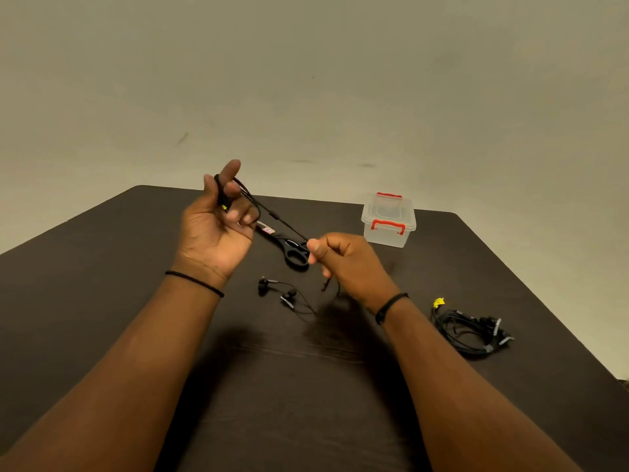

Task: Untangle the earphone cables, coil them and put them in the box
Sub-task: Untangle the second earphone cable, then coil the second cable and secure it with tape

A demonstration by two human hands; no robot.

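A black earphone cable [272, 214] is wound in loops around the fingers of my left hand [218, 223], which is raised palm up above the table. From there the cable runs taut down to my right hand [343, 264], which pinches it between thumb and fingers. Its two earbuds [277, 291] lie on the table between my arms. A tangled bundle of black earphone cables [471, 330] with a yellow tag sits at the right. The clear plastic box [388, 221] with red latches stands closed at the back right.
Black-handled scissors [289, 248] lie on the dark table [102, 267] just behind my hands. The table's far edge meets a plain wall, and its right edge runs close past the cable bundle.
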